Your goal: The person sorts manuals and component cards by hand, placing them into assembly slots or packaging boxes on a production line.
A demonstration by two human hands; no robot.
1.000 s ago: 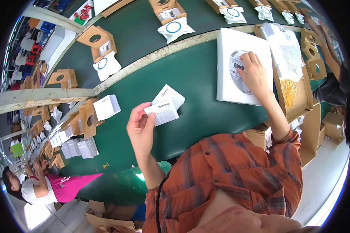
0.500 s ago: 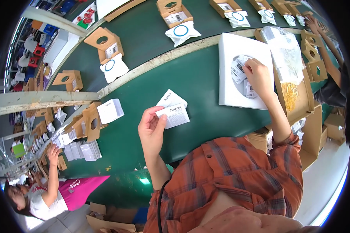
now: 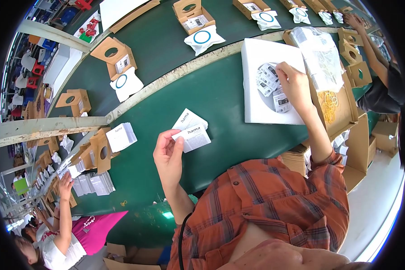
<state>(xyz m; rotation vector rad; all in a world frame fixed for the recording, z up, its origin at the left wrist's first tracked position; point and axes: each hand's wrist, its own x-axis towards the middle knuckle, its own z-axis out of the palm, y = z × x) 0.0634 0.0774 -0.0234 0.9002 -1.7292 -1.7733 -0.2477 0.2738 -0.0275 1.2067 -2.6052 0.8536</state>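
Leaflet [image 3: 199, 141] pinched between thumb and fingers [image 3: 168, 133]

The left hand [image 3: 168, 156] held it over the counter [image 3: 229, 112]; it looked light, bendable, easiest by an edge. Beyond, the right hand [image 3: 297, 87] curled over small packets [image 3: 266, 82]; whether it pinched one, I couldn't tell.

The bare right hand [image 3: 295, 86] hides part of the round-hollowed white foam block [image 3: 274, 50]; whether it pinches anything, I cannot tell. The front white paper card [image 3: 195, 139] covers part of the rear white card [image 3: 188, 119]. The right rim cuts off a dark-clothed co-worker [image 3: 381, 96].
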